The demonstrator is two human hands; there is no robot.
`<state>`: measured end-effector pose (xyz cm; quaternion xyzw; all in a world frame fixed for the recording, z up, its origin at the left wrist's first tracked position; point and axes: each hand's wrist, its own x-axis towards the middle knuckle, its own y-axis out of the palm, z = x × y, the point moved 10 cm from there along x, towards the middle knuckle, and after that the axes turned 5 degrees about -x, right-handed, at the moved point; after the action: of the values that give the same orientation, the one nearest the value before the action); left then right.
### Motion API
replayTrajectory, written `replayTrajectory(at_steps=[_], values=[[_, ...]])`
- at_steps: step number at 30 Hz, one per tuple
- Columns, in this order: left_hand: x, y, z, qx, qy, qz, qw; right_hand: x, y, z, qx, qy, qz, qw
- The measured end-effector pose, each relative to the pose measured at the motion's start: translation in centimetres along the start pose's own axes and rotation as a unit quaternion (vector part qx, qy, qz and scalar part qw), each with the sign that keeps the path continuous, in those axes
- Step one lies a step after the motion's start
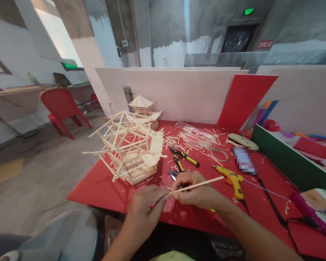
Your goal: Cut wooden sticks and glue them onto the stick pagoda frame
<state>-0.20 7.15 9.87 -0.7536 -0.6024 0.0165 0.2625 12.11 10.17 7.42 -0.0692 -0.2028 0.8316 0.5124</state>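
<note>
A thin wooden stick [206,182] slants up to the right between my hands, over the front of the red table. My right hand [191,186] pinches it near its lower left end. My left hand [149,201] is closed, its fingertips meeting that same end; whether it holds anything more is hidden. Left of my hands stands a pavilion frame [133,148] of glued wooden sticks, its roof poles bare. Just beyond my right hand lie pliers with black and yellow handles [188,158] and a second cutting tool [173,174], partly covered by the hand.
A yellow glue gun [232,178] with a cord lies on the red table [97,188], right of my hands. Loose sticks and a plastic bag of sticks [195,134] lie further back. Behind the frame stands a smaller roofed stick pavilion [141,103]. A green board [285,154] edges the right side.
</note>
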Motion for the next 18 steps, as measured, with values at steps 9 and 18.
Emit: replayTrajectory(at_steps=[9,18], values=[[0.7,2.7,2.3,-0.083,-0.067,0.024,0.994,0.0,-0.2,-2.1,-0.010,0.029,0.057,0.998],[2.0,3.6,7.0,-0.278,-0.188,-0.128,0.933,3.4,-8.1,-6.2,-0.324,0.034,-0.111,0.939]])
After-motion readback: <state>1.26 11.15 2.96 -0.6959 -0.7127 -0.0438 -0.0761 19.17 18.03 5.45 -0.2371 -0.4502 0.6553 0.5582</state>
